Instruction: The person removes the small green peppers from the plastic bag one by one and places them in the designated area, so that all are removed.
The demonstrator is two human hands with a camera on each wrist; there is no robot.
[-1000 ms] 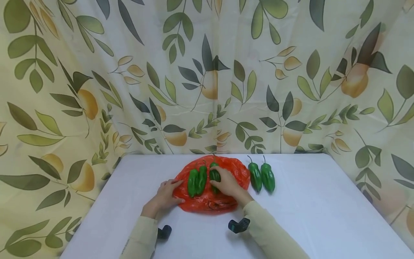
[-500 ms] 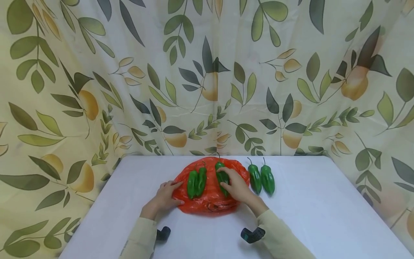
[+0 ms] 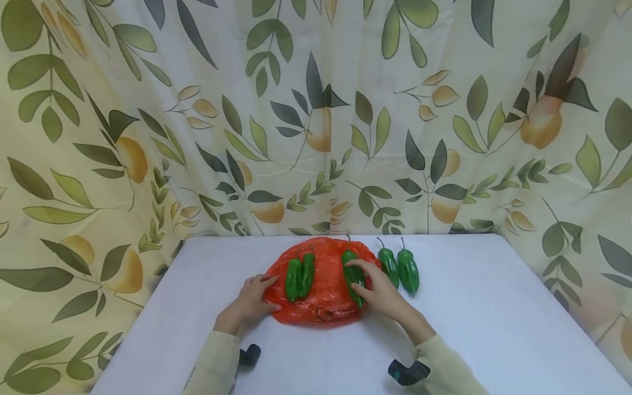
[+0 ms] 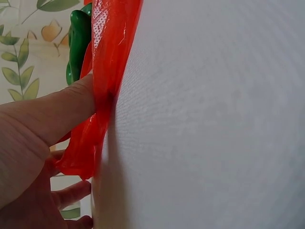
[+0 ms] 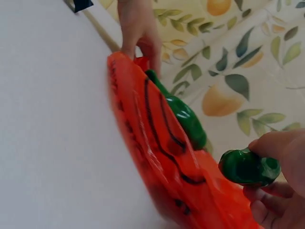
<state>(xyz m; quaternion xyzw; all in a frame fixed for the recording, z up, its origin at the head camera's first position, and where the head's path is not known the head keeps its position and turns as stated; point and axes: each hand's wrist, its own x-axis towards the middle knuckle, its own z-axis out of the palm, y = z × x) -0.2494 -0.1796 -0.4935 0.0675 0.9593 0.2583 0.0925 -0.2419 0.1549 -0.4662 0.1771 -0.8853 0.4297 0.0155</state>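
Observation:
A crumpled red plastic bag (image 3: 321, 280) lies on the white table. My left hand (image 3: 252, 300) rests at its left end, thumb and fingers spread along the edge, with a corner of the bag standing up between them in the left wrist view. My right hand (image 3: 377, 288) holds a long green pepper (image 3: 351, 269) across its middle, thumb on one side and fingers on the other; it overlaps the bag's right part. The right wrist view shows this pepper end-on, above the bag. Two more green peppers (image 3: 300, 278) lie side by side on the bag's left part.
Another two green peppers (image 3: 398, 269) lie together on the table, just right of the bag. A leaf-patterned curtain (image 3: 316, 109) hangs behind and beside the table (image 3: 474, 307). Each wrist carries a black device (image 3: 408, 373).
My right hand has carried its pepper to the right across the bag, away from the two peppers on the left. The left hand has stayed at the bag's left end.

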